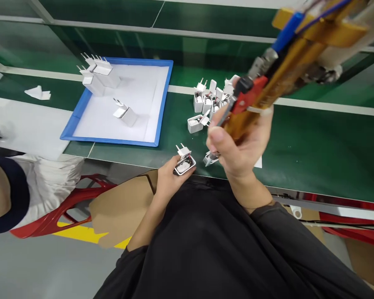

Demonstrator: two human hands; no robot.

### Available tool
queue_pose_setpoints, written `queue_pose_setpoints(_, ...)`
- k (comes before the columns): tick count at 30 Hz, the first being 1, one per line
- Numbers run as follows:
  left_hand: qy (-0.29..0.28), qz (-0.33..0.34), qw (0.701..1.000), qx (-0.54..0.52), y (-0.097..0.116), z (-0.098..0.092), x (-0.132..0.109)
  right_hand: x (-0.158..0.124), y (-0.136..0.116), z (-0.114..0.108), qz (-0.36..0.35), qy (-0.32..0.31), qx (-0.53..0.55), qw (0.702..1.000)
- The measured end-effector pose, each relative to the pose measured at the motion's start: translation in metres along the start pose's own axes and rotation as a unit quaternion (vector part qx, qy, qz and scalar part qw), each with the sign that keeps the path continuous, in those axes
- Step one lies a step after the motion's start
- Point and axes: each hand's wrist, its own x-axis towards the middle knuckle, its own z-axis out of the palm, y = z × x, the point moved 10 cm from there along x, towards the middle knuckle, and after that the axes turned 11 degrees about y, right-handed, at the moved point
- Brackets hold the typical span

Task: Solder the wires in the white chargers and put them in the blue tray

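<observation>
My left hand (170, 176) is closed round an open white charger housing (185, 167) at the table's front edge. Its lid with two pins is tipped up, and a white round part and wires show inside. My right hand (243, 145) grips a gold-coloured dispensing gun (277, 79) with a red lever and a blue tube at its upper end. Its lower end is largely hidden behind my fingers. Just below that hand, a small greyish-white piece (209, 159) is partly covered. Several open charger housings (198, 101) stand behind, some hidden by my right hand.
A blue-rimmed tray (163, 104) with a white lining holds several white chargers (107, 74), pins up. Crumpled white paper (38, 93) lies on the green table (324, 145). A co-worker's leg (59, 182) and a red stool (71, 203) are at the left.
</observation>
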Motion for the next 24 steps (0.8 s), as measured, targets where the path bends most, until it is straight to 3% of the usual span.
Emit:
queue_pose_setpoints(3, 0.006, 0.030, 1.000, 0.004, 0.015, -0.012, 0.001, 0.000, -0.014, 0.019, -0.038, -0.011, 0.007, 0.999)
queue_pose_setpoints(7, 0.007, 0.062, 0.998, 0.022, 0.028, -0.024, 0.005, -0.003, -0.020, 0.027, -0.062, -0.006, 0.020, 0.998)
queue_pose_setpoints(15, 0.014, 0.120, 0.992, 0.019, 0.053, -0.029, 0.008, -0.007, -0.015, 0.022, -0.052, 0.007, 0.040, 0.998)
queue_pose_setpoints(24, 0.010, 0.122, 0.992, 0.019, 0.056, -0.025, 0.008, -0.003, -0.005, 0.019, -0.058, 0.012, 0.064, 0.996)
